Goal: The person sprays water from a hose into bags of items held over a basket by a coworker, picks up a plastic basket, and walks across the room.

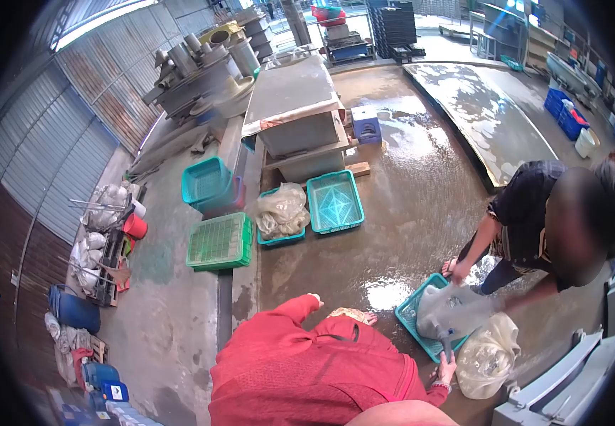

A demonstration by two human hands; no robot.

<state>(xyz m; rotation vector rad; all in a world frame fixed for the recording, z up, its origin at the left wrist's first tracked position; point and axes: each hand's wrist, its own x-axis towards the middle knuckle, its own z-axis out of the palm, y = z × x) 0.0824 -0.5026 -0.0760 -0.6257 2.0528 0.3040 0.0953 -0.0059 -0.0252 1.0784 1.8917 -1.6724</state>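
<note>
My right hand [447, 370], with a band at its wrist, is closed on a grey handle-like object [447, 344] at the near edge of a teal basket [409, 311]. A clear plastic bag [439, 312] lies in that basket, and a co-worker's hands hold its upper part. Another full clear bag [487, 358] rests on the floor just right of my right hand. My left hand [316, 299] shows only in small part beyond my red sleeve, away from the basket; its fingers are not clear.
A co-worker [535, 220] bends over the basket from the right. Ahead are a flat teal basket [335, 201], a bagged load [282, 211], stacked green crates [218, 241] and a covered metal table [294, 89]. The floor [350, 263] is wet. Metal equipment [570, 383] stands at the lower right.
</note>
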